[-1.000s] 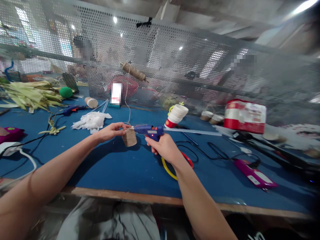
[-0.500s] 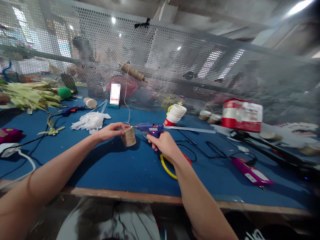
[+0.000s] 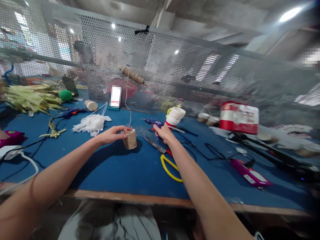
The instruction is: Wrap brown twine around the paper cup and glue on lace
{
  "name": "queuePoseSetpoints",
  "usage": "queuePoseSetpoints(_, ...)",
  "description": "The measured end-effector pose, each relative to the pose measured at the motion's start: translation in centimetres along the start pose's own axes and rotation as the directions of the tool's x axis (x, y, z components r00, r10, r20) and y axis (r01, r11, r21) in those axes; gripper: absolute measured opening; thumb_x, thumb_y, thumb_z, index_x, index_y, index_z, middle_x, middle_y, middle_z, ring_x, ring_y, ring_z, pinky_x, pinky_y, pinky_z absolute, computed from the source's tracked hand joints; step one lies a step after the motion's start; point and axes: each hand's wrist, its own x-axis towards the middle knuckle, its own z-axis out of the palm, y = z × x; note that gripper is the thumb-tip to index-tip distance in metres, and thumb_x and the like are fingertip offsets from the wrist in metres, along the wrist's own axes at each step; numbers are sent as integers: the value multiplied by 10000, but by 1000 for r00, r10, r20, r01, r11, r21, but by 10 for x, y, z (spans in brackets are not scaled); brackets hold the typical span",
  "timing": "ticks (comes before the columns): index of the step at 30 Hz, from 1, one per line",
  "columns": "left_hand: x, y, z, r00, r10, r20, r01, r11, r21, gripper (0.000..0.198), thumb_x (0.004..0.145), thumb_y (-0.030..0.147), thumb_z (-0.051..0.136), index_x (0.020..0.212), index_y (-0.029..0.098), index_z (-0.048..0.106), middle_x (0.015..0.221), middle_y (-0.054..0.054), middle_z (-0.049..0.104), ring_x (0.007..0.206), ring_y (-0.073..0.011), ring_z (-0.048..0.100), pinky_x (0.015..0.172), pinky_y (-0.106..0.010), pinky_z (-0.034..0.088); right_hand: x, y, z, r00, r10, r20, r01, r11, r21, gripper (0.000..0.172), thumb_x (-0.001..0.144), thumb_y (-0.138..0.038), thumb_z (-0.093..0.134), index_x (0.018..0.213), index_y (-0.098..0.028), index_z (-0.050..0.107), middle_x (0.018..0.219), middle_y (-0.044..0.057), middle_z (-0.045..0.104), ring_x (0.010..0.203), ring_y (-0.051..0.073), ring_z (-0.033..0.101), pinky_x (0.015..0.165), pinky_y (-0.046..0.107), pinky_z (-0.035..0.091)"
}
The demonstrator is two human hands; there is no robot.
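Our left hand [image 3: 113, 134] pinches the string-wrapped cup [image 3: 130, 140]. Our right hand [image 3: 163, 132] grips the glue gun [image 3: 155, 122], now pulled away toward two o'clock, so gluing seems paused.

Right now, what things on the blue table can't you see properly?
All in the head view:
Part of the string-wrapped cup: behind the left hand.
Handle of the glue gun: inside the right hand.
Most of the red handle on the scissors: behind the right forearm.
Writing on the white screen: blurred into squares.
Purple box: cut off by the left edge.
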Motion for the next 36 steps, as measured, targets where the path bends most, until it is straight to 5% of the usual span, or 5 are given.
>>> queuePoseSetpoints(6, -1, 6, 2, 1000, 15, 17, -16, 998, 68, 174, 748, 295, 525, 730, 129, 475, 1243, -148, 442, 1179, -233, 381, 957, -375, 276, 18, -3, 12, 997, 77, -32, -82, 979, -184, 231, 744, -324, 537, 733, -96, 573, 592, 130, 599, 618, 217, 607, 546, 280, 434)
queuePoseSetpoints(12, -2, 10, 4, 999, 28, 21, -29, 997, 77, 175, 744, 300, 530, 735, 128, 497, 1235, -136, 449, 1166, -239, 384, 964, -374, 255, -4, -30, 15, 983, -179, 29, 181, 971, -157, 298, 719, -433, 550, 791, -150, 610, 913, 129, 616, 929, 217, 534, 761, 303, 399)
queuePoseSetpoints(18, -1, 10, 3, 999, 37, 16, -38, 992, 120, 210, 723, 330, 550, 700, 129, 496, 992, -82, 585, 1003, -230, 481, 878, -340, 327, -38, -52, 37, 767, -437, 470, 315, 895, 317, 340, 722, -485, 506, 669, -164, 604, 679, 15, 587, 663, 117, 508, 658, 255, 381)
queuePoseSetpoints(25, -1, 7, 2, 998, -51, 23, 53, 991, -127, 231, 703, 334, 585, 715, 128, 481, 1177, -120, 511, 1108, -235, 441, 883, -344, 337, -55, -54, 26, 873, -432, 227, 284, 828, 484, 212, 629, -344, 629, 678, -145, 574, 693, 1, 568, 655, 94, 502, 697, 256, 384)
queuePoseSetpoints(36, -4, 15, 5, 997, 9, 75, 11, 966, -260, 153, 738, 260, 570, 744, 127, 494, 1137, -120, 552, 1026, -198, 513, 864, -335, 335, -77, -36, 20, 914, -397, 80, 287, 775, 563, 218, 662, -357, 609, 713, -155, 546, 717, 28, 592, 716, 122, 566, 707, 287, 470)
